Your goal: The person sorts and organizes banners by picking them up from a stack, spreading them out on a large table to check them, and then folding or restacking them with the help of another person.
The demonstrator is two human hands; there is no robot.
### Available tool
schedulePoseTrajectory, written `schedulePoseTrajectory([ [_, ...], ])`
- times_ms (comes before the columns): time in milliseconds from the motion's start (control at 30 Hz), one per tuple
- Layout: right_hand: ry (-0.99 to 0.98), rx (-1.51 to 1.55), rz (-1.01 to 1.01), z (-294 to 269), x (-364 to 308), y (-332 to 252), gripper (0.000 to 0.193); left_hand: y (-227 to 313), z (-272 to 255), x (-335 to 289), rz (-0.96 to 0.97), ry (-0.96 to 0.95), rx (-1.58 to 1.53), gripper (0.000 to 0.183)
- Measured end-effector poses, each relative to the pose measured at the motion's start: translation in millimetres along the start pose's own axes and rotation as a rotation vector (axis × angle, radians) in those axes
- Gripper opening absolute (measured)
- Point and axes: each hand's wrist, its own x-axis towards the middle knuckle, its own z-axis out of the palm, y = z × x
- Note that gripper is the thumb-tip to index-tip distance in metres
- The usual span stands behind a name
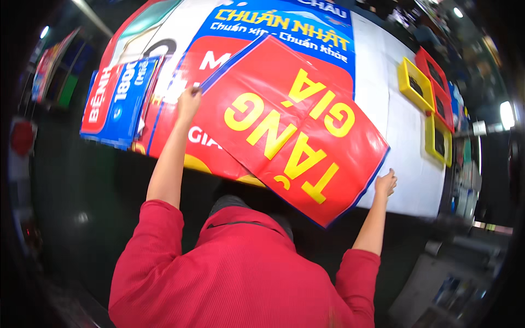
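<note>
**Big red poster getting handled over a table full of prints**

So I'm standing here watching, going left to right. Far left on the white table [404,136] there's a stack of blue and red printed sheets [117,101], sitting just beside a much bigger blue and red banner [262,33] that's spread flat across the middle. The person in the red top has both arms stretched out over it. Their left hand [188,104] is closed, pinching the upper left corner of a red poster with big yellow letters [290,128], which has a thin blue border. That poster lies tilted on top of the big banner, with its lower corner hanging out past the near table edge. Their right hand [386,183] is at the poster's right edge, fingers curled on it, though I can't tell how firmly it's gripping. Further right, well apart from the poster, a few yellow and red frames [429,90] lie in a cluster on the bare white part of the table.
</note>
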Motion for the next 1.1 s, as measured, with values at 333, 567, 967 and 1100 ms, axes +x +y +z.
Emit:
schedulePoseTrajectory([
  [333,-0.153,0.351,-1.009,41.1,-79.3,-147.8,0.042,18.4,55.9,-110.9,-0.902,0.159,0.216,0.028],
  [567,-0.339,0.476,-1.259,-2.6,-169.7,-201.8,0.04,41.5,58.8,-110.8,-0.716,0.476,-0.149,0.034],
  [967,-0.413,1.105,-0.461,-31.4,-84.9,-227.1,0.039,22.5,52.2,-78.6,-0.355,0.436,-0.061,0.029],
  [1100,-0.43,0.913,-0.259,-28.3,32.0,-131.4,0.033,-38.2,37.1,-58.7,-0.701,0.507,-0.015,0.041],
])
